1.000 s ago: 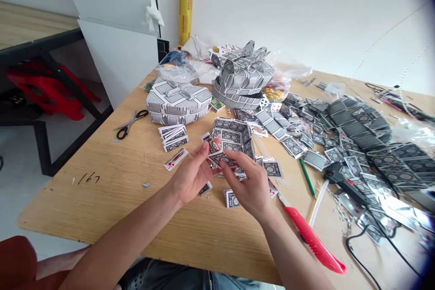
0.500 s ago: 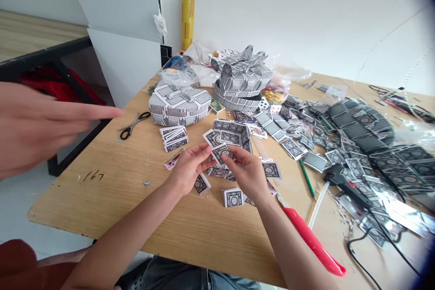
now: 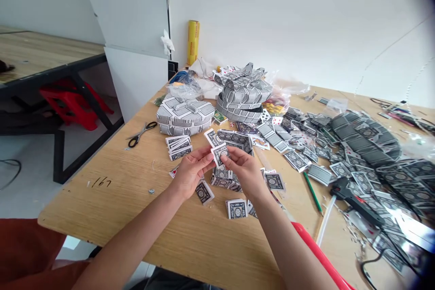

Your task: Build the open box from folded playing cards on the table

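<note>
Between my two hands are folded playing cards [image 3: 220, 154] with dark patterned backs, held above the table. My left hand [image 3: 190, 170] grips their left edge between thumb and fingers. From the right, my right hand [image 3: 245, 167] pinches them with the thumb on the front card. Just behind and below my hands stands an open box woven from cards [image 3: 234, 138], partly hidden by them. Single folded cards [image 3: 204, 191] and a small card stack [image 3: 237, 209] lie nearer to me. Left of the box is a row of folded cards [image 3: 179, 147].
Black scissors [image 3: 142, 134] lie at the left. Lidded card boxes [image 3: 185, 115] stand at the back. A heap of cards [image 3: 319, 145], a green pencil [image 3: 313, 194], a glue gun [image 3: 355, 201] with its cable and a red-handled knife [image 3: 319, 253] occupy the right.
Another person's hand, pointing in from the left, has left the view. My hands keep hold of the cards in nearly the same pose. The camera view has shifted slightly.
</note>
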Available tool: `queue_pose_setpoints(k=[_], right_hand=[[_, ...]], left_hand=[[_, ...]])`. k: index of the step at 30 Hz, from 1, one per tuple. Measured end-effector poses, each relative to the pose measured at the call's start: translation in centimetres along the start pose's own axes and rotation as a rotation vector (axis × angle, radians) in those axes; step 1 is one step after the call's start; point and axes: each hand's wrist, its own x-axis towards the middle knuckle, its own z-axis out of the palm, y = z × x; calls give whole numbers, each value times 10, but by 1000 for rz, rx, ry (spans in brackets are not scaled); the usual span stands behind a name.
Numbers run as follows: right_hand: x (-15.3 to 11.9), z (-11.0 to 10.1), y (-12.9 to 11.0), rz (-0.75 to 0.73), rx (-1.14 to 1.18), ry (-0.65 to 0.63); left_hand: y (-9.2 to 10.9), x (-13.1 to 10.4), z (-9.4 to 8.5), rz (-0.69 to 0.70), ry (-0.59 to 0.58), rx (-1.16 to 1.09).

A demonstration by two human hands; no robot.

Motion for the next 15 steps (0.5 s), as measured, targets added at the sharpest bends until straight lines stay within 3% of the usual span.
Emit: queue_pose_setpoints(k=[6, 15], right_hand=[[4, 10, 1, 83, 83, -33], [6, 11, 2, 46, 71, -57]], left_hand=[[3, 2, -1, 38, 64, -5], [4, 3, -5, 34, 89, -21]])
